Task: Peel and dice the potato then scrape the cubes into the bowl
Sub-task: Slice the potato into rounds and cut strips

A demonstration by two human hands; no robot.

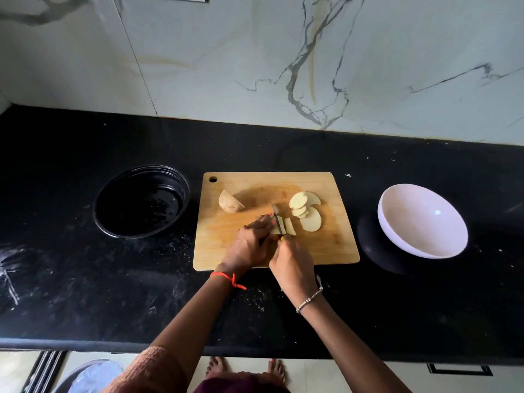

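On the wooden cutting board (334, 251), my right hand (293, 263) grips a knife (278, 219) whose blade stands in a stack of potato slices (289, 226). My left hand (253, 239) holds that stack steady with curled fingertips just left of the blade. A fan of cut potato slices (306, 209) lies to the right of the knife. An uncut potato half (229, 206) with skin rests at the board's upper left. The white bowl (422, 221) sits empty, tilted, to the right of the board.
A black round pan (141, 201) stands on the black countertop (85, 279) left of the board. A marble wall backs the counter. The counter's front edge runs below my forearms, with the floor and bare feet beneath.
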